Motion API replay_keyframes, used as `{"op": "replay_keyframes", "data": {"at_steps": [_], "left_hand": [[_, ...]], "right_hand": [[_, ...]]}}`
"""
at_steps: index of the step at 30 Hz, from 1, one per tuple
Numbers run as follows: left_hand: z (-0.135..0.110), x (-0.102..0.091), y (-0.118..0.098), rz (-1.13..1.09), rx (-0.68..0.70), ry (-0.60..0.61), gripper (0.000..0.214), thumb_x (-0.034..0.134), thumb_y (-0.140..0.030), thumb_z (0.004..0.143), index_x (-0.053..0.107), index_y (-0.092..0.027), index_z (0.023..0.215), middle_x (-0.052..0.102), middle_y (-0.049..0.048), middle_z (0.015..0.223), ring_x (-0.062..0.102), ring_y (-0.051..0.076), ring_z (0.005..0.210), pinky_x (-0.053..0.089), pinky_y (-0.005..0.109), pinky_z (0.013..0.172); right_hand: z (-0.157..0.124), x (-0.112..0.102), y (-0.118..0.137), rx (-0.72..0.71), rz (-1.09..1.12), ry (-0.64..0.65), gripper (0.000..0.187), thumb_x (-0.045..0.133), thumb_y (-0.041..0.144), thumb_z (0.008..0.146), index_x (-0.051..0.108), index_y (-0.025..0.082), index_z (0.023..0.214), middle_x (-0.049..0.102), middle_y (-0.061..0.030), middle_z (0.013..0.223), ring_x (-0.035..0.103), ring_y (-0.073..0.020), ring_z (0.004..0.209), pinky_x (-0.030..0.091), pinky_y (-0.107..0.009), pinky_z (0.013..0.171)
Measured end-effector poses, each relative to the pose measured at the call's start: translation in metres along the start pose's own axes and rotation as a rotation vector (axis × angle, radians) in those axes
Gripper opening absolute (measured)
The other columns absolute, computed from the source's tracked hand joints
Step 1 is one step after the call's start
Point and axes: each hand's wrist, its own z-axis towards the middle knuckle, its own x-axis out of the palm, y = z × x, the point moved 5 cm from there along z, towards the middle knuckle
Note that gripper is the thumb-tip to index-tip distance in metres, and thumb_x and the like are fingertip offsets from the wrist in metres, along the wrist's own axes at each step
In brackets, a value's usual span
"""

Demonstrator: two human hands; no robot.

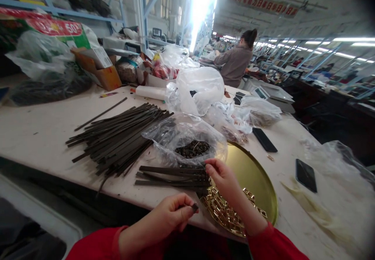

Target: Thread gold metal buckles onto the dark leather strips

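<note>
My left hand [172, 215] is closed in a pinch on a small dark piece [195, 207] near the table's front edge. My right hand [222, 177] reaches forward, its fingers pinched on the ends of a few dark flat strips [172, 176] lying on the table. Just beyond them sits an open clear plastic bag [187, 137] holding small dark parts [192, 149]. Under my right forearm lies a round gold tray [258, 174] with several gold rectangular buckles [227, 215] at its near side.
A large pile of long dark strips [120, 135] lies to the left. More plastic bags [199, 88], a cardboard box [102, 70] and two phones [306, 174] sit on the white table [38, 131]. A person [237, 59] sits at the far end.
</note>
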Motion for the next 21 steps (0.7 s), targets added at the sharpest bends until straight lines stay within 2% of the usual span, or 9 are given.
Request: {"op": "replay_keyframes", "data": {"at_steps": [2, 4, 6, 9, 13, 15, 18, 19, 21], "left_hand": [[0.005, -0.005, 0.002, -0.021, -0.008, -0.03, 0.037, 0.054, -0.048, 0.073, 0.047, -0.013, 0.081, 0.039, -0.0075, 0.049, 0.031, 0.005, 0.042, 0.019, 0.019, 0.042], [0.011, -0.009, 0.007, -0.052, -0.015, -0.046, 0.039, 0.056, -0.051, 0.071, 0.046, -0.014, 0.08, 0.039, -0.0078, 0.049, 0.03, 0.005, 0.041, 0.018, 0.019, 0.041], [0.014, -0.013, 0.011, -0.061, -0.014, -0.057, 0.04, 0.057, -0.052, 0.071, 0.047, -0.014, 0.079, 0.039, -0.0078, 0.049, 0.03, 0.005, 0.04, 0.018, 0.02, 0.041], [0.014, -0.019, 0.01, -0.044, -0.008, -0.092, 0.04, 0.058, -0.051, 0.071, 0.047, -0.014, 0.079, 0.039, -0.0081, 0.047, 0.029, 0.004, 0.039, 0.018, 0.02, 0.041], [0.01, -0.026, -0.005, -0.024, 0.017, -0.142, 0.04, 0.058, -0.052, 0.071, 0.049, -0.014, 0.079, 0.036, -0.009, 0.044, 0.027, 0.005, 0.038, 0.018, 0.019, 0.04], [0.011, -0.029, -0.015, 0.005, 0.05, -0.186, 0.041, 0.056, -0.053, 0.072, 0.049, -0.013, 0.079, 0.037, -0.0086, 0.043, 0.026, 0.004, 0.038, 0.017, 0.019, 0.04], [0.016, -0.031, -0.024, 0.061, 0.1, -0.251, 0.04, 0.055, -0.052, 0.072, 0.049, -0.013, 0.079, 0.038, -0.0083, 0.043, 0.026, 0.004, 0.038, 0.018, 0.019, 0.04], [0.017, -0.029, -0.026, 0.074, 0.122, -0.256, 0.04, 0.055, -0.052, 0.072, 0.049, -0.013, 0.079, 0.038, -0.0082, 0.044, 0.027, 0.005, 0.038, 0.019, 0.019, 0.04], [0.019, -0.023, -0.026, 0.108, 0.16, -0.252, 0.039, 0.054, -0.051, 0.071, 0.05, -0.013, 0.079, 0.039, -0.0072, 0.046, 0.03, 0.005, 0.04, 0.021, 0.019, 0.041]], "right_hand": [[0.039, -0.001, 0.003, -0.089, -0.321, -0.038, 0.022, 0.044, 0.028, 0.082, 0.058, 0.017, 0.094, 0.06, -0.0078, 0.091, 0.055, -0.018, 0.084, 0.042, -0.031, 0.077], [0.07, 0.009, 0.003, -0.103, -0.525, -0.006, 0.016, 0.048, 0.021, 0.077, 0.061, 0.015, 0.086, 0.061, -0.0099, 0.091, 0.056, -0.0199, 0.084, 0.041, -0.033, 0.077], [0.09, 0.021, 0.0, -0.077, -0.583, 0.027, 0.01, 0.054, 0.015, 0.07, 0.062, 0.014, 0.075, 0.062, -0.0116, 0.082, 0.057, -0.022, 0.079, 0.04, -0.034, 0.074], [0.097, 0.027, -0.001, -0.059, -0.55, 0.036, 0.009, 0.054, 0.011, 0.067, 0.062, 0.014, 0.07, 0.063, -0.0115, 0.076, 0.058, -0.0226, 0.078, 0.039, -0.034, 0.072], [0.069, 0.015, 0.008, -0.061, -0.407, 0.076, 0.019, 0.047, 0.026, 0.078, 0.062, 0.016, 0.085, 0.065, -0.007, 0.079, 0.058, -0.0174, 0.074, 0.042, -0.03, 0.068], [0.043, 0.011, 0.012, 0.017, -0.175, 0.157, 0.027, 0.045, 0.036, 0.08, 0.06, 0.015, 0.089, 0.065, -0.0052, 0.076, 0.057, -0.0143, 0.066, 0.043, -0.027, 0.061], [-0.002, 0.014, 0.018, 0.195, 0.302, 0.255, 0.037, 0.054, 0.048, 0.074, 0.058, 0.013, 0.086, 0.064, -0.0046, 0.073, 0.053, -0.011, 0.059, 0.041, -0.024, 0.055], [-0.015, 0.016, 0.02, 0.228, 0.405, 0.262, 0.04, 0.058, 0.05, 0.07, 0.058, 0.013, 0.085, 0.063, -0.0039, 0.071, 0.052, -0.0101, 0.058, 0.04, -0.023, 0.055], [-0.035, 0.02, 0.022, 0.224, 0.469, 0.246, 0.042, 0.061, 0.051, 0.067, 0.059, 0.013, 0.083, 0.06, -0.0016, 0.066, 0.049, -0.009, 0.056, 0.039, -0.023, 0.054]]}}
